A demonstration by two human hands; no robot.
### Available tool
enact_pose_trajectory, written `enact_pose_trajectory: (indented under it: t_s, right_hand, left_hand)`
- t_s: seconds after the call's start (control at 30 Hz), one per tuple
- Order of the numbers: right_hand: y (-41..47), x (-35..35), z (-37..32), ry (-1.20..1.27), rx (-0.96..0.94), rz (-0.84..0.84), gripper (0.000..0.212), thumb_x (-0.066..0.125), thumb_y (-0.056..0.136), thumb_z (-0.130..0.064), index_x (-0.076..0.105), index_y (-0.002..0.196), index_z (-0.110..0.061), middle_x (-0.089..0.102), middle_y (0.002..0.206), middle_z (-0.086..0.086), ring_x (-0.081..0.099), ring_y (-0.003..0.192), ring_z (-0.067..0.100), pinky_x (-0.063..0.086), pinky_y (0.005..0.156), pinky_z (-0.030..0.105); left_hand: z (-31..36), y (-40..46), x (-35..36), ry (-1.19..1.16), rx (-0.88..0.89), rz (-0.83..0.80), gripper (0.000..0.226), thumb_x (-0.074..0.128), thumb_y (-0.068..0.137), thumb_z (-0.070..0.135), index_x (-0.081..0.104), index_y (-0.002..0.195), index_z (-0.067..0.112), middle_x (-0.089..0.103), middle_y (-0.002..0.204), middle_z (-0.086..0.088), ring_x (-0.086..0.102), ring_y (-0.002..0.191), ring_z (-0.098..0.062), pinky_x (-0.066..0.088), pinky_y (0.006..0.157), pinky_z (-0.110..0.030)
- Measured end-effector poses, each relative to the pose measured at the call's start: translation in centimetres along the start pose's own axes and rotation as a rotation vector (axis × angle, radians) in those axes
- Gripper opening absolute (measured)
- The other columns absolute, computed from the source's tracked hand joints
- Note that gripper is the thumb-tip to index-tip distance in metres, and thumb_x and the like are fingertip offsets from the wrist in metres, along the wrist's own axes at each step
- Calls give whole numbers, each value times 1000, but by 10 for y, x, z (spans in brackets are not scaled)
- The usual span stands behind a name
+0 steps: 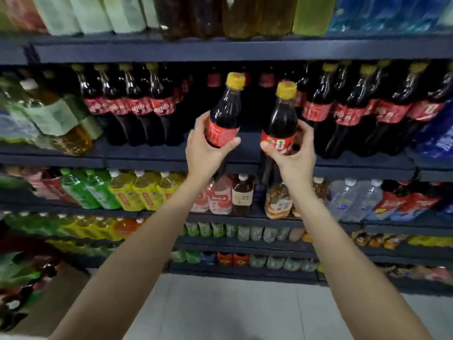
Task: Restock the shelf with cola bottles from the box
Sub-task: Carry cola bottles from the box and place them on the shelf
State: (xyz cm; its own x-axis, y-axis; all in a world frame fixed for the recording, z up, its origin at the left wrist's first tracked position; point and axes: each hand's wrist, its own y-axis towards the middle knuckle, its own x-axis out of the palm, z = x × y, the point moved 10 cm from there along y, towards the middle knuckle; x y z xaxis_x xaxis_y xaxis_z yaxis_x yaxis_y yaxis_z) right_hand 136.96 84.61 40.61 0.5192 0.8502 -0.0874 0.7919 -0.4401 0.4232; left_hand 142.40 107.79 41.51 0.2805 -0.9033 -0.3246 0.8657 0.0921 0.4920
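Two cola bottles are up at the dark shelf (245,153) — my left hand (206,149) curls round the left bottle (226,114) at its label, my right hand (293,149) round the right bottle (282,119), both upright, before the gap between rows.

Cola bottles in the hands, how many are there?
2. One cola bottle is in the left hand, the other cola bottle is in the right hand, both in front of the shelf gap. Many more stand on the shelf; some hidden.
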Motion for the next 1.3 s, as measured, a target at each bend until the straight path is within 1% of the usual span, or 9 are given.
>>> enact_pose_trajectory:
  t_s: [0.07, 0.23, 0.37, 0.53, 0.67, 0.8, 1.0, 1.17, 1.3]
  right_hand:
    - [15, 9, 5, -30, -7, 63, 72, 82, 67, -37, 45, 127, -27, 55, 121, -14, 52, 115, 9, 40, 97, 24]
    - [48, 32, 24, -78, 9, 151, 76, 82, 66, -38, 43, 130, -26, 57, 121, -13, 52, 116, 14, 40, 102, 35]
    - [71, 46, 35, -163, 22, 178, 78, 83, 66, -38, 43, 132, -26, 60, 123, -4, 52, 117, 17, 36, 92, 24]
    - [100, 54, 52, -241, 31, 279, 83, 81, 64, -48, 41, 133, -23, 64, 117, 5, 57, 113, 24, 45, 95, 37]
    - [122, 58, 59, -382, 44, 357, 79, 78, 66, -52, 44, 127, -15, 64, 110, 10, 59, 105, 29, 44, 83, 36]
    - [142, 65, 64, -483, 32, 426, 80, 76, 66, -57, 48, 127, -12, 68, 102, 7, 63, 102, 27, 48, 80, 36]
    - [150, 82, 60, -587, -90, 461, 90, 73, 72, -53, 35, 141, -11, 62, 117, 12, 54, 117, 33, 49, 82, 43]
    - [133, 90, 77, -774, -32, 363, 93, 74, 78, -35, 15, 149, -18, 39, 140, 10, 47, 122, 28, 49, 81, 42]
    - [115, 98, 99, -832, -10, 334, 92, 69, 84, -28, 6, 151, -21, 47, 125, 12, 54, 110, 29, 48, 72, 40]
  left_hand:
    - [-11, 23, 10, 17, -2, 18, 77, 77, 61, 57, 42, 125, 33, 63, 115, 11, 58, 111, -13, 47, 96, -41]
    - [-30, 63, 36, 75, 23, 57, 78, 81, 64, 51, 45, 127, 22, 66, 113, 9, 62, 106, -12, 45, 91, -29]
    - [-40, 101, 64, 134, 29, 42, 82, 76, 64, 60, 45, 127, 17, 68, 110, -1, 64, 103, -23, 49, 88, -38]
    - [-49, 139, 97, 209, 57, 66, 89, 72, 69, 61, 39, 135, 10, 66, 109, -15, 63, 103, -34, 48, 82, -40]
    - [-54, 168, 129, 254, 80, 11, 88, 69, 73, 60, 37, 138, 12, 63, 114, -16, 60, 106, -34, 47, 84, -39]
    - [-62, 193, 154, 238, 93, -3, 87, 70, 73, 58, 37, 137, 9, 62, 115, -20, 60, 106, -37, 46, 82, -41]
    - [-72, 213, 173, 102, 150, -23, 82, 71, 78, 45, 36, 141, 6, 54, 129, -19, 54, 116, -35, 42, 88, -39]
    - [-68, 208, 176, 139, 206, -25, 82, 67, 81, 44, 31, 144, 5, 37, 142, -17, 39, 130, -34, 41, 97, -46]
    - [-81, 206, 184, 134, 143, -115, 89, 68, 80, 47, 20, 149, 16, 38, 142, -15, 42, 129, -36, 41, 94, -50]
